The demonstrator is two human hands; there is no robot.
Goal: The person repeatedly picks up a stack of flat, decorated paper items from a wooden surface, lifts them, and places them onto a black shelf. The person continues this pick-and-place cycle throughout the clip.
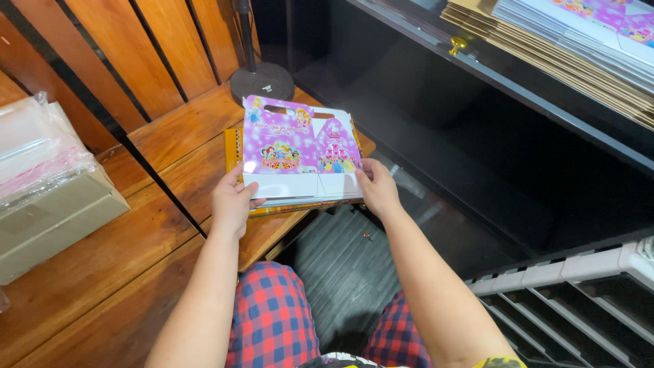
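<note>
A flat, unfolded purple and pink party box (300, 146) with cartoon pictures and a white lower flap lies on top of a stack of similar flat boxes (286, 204) on a wooden bench (184, 143). My left hand (231, 201) grips the box's lower left corner. On the lower right edge, my right hand (377, 187) pinches the white flap. Both forearms reach forward over my legs in red and blue checked shorts.
A cardboard box topped with plastic-wrapped packs (48, 184) sits at the left on the bench. A round black stand base (262, 82) is behind the stack. A black cabinet (477, 136) carries piles of flat cardboard sheets (579, 48). A white plastic rack (579, 293) is at lower right.
</note>
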